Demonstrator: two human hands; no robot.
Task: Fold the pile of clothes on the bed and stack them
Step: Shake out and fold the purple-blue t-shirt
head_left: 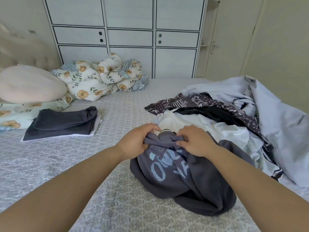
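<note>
A crumpled dark grey-blue sweatshirt [180, 178] with light blue lettering lies on the bed [117, 206] in front of me. My left hand [135, 141] grips its bunched upper edge on the left. My right hand [195, 141] grips the same edge on the right, close beside the left. Behind and to the right spreads the unfolded pile of clothes [225, 118]: white, black, patterned dark and pale blue pieces. A folded stack [61, 124] with a dark grey garment on top of white ones lies at the left.
A floral duvet [100, 79] is bunched at the far side of the bed. A pale pillow [28, 84] lies on the left, against the headboard. White wardrobe doors [130, 37] stand behind the bed. Patterned bedsheet shows between the stack and the sweatshirt.
</note>
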